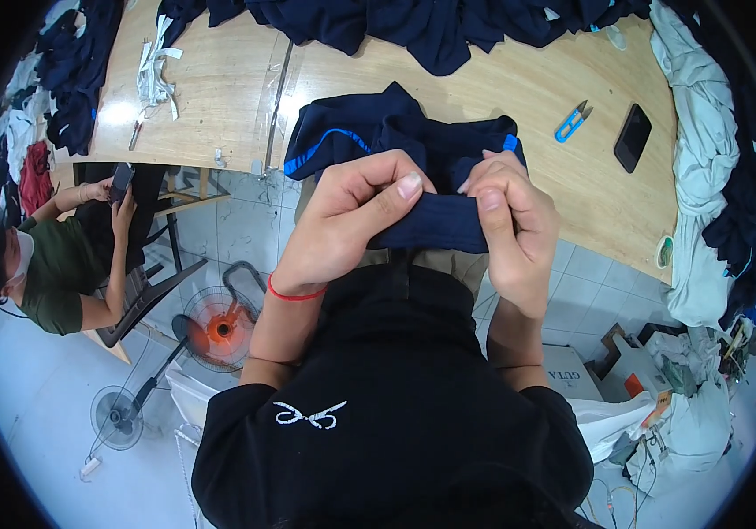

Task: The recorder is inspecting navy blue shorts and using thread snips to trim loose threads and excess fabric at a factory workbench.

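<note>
A navy garment (pixel 435 132) with bright blue trim lies partly on the table's near edge and partly in my hands. Its doubled band (pixel 435 224) is stretched sideways between them, in front of my body. My left hand (pixel 351 207) pinches the band's left end, thumb on top. At the other end my right hand (pixel 519 220) grips the cloth between thumb and bent fingers. Blue thread snips (pixel 569 123) rest on the table to the right of the garment, with a dark phone (pixel 633 138) beyond them.
Navy cloth piles (pixel 431 35) line the table's (pixel 519 79) far side. Pale fabric (pixel 700 159) hangs over the right end. White strips (pixel 156 75) lie at the left. A seated person (pixel 60 264) holds a phone on the left, near floor fans (pixel 219 329). Boxes (pixel 567 370) stand lower right.
</note>
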Action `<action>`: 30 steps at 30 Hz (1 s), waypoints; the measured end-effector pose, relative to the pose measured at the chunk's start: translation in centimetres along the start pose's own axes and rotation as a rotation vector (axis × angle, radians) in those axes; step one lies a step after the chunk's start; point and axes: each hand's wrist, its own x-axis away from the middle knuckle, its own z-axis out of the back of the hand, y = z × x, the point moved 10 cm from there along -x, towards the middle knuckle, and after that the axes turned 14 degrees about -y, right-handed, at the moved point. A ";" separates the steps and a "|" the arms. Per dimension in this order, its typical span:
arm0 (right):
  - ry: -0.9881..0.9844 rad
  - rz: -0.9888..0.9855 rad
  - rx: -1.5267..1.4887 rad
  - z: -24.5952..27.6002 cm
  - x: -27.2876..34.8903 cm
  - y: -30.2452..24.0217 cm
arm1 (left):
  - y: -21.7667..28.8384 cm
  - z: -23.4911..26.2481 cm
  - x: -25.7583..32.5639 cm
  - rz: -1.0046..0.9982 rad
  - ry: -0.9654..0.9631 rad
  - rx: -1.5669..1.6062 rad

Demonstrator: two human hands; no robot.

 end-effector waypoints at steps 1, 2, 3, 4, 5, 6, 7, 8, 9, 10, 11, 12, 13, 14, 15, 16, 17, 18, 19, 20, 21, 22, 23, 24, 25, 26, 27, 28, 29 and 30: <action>0.022 0.009 0.022 0.3 0.0 -0.4 | 0.4 -0.1 0.0 -0.034 0.000 0.049; 0.044 0.018 0.043 0.5 0.0 -0.8 | 0.5 -0.2 0.1 -0.033 0.002 0.049; 0.044 0.016 0.042 0.6 -0.1 -1.0 | 0.7 -0.1 0.2 -0.043 0.017 0.051; 0.049 0.014 0.030 0.7 -0.1 -1.1 | 1.0 0.0 0.3 -0.052 0.034 0.052; 0.053 0.011 0.017 0.8 -0.2 -1.3 | 1.2 -0.1 0.3 -0.050 0.034 0.052; 0.052 0.011 0.019 0.9 -0.2 -1.6 | 1.4 -0.2 0.4 -0.049 0.034 0.055; 0.055 -0.015 -0.015 0.9 -0.1 -1.6 | 1.6 -0.2 0.6 -0.047 0.034 0.059; 0.058 -0.041 -0.049 0.9 0.0 -1.6 | 1.6 -0.1 0.7 -0.049 0.035 0.060; 0.056 -0.043 -0.051 0.9 0.0 -1.6 | 1.7 -0.1 0.6 -0.056 0.032 0.056; 0.061 -0.046 -0.055 1.0 0.0 -1.6 | 1.8 -0.1 0.6 -0.064 0.029 0.053; 0.065 -0.049 -0.058 1.1 0.0 -1.6 | 1.9 -0.2 0.6 -0.063 0.032 0.055; 0.064 -0.051 -0.060 1.1 0.1 -1.6 | 2.0 -0.2 0.7 -0.060 0.037 0.042; 0.068 -0.041 -0.038 1.2 0.1 -1.8 | 2.1 -0.2 0.8 -0.057 0.041 0.029; 0.073 -0.031 -0.016 1.4 0.1 -1.9 | 2.1 -0.1 0.8 -0.056 0.043 0.031; 0.072 -0.032 -0.017 1.4 0.2 -2.0 | 2.1 -0.1 0.9 -0.052 0.033 0.024; 0.067 -0.031 -0.011 1.4 0.2 -2.0 | 2.1 -0.1 0.9 -0.048 0.024 0.017; 0.062 -0.030 -0.004 1.3 0.2 -2.1 | 2.1 -0.1 0.9 -0.047 0.024 0.018; 0.062 -0.031 -0.004 1.3 0.3 -2.2 | 2.1 -0.1 0.8 -0.053 0.020 0.018; 0.069 -0.034 -0.006 1.3 0.3 -2.2 | 2.2 -0.2 0.8 -0.059 0.016 0.017; 0.076 -0.037 -0.008 1.4 0.3 -2.2 | 2.1 -0.2 0.9 -0.058 0.015 0.018; 0.077 -0.037 -0.009 1.4 0.3 -2.2 | 2.1 -0.1 0.9 -0.058 0.026 0.019; 0.076 -0.032 0.002 1.4 0.3 -2.2 | 2.0 0.0 1.0 -0.057 0.037 0.020; 0.076 -0.026 0.012 1.5 0.3 -2.3 | 1.9 0.0 0.9 -0.057 0.037 0.019; 0.076 -0.026 0.012 1.5 0.3 -2.3 | 1.9 0.1 0.9 -0.063 0.033 0.011; 0.078 -0.030 0.011 1.5 0.3 -2.2 | 2.0 0.1 0.8 -0.069 0.030 0.002; 0.080 -0.034 0.010 1.5 0.3 -2.1 | 1.9 0.1 0.8 -0.070 0.029 0.002; 0.080 -0.033 0.010 1.5 0.3 -2.1 | 2.0 0.1 0.7 -0.074 0.033 0.010; 0.077 -0.030 0.010 1.6 0.3 -2.0 | 2.0 0.1 0.7 -0.077 0.036 0.017; 0.075 -0.028 0.010 1.6 0.3 -2.0 | 2.0 0.1 0.6 -0.078 0.037 0.017; 0.076 -0.028 0.011 1.6 0.3 -2.0 | 1.9 0.1 0.6 -0.079 0.038 0.024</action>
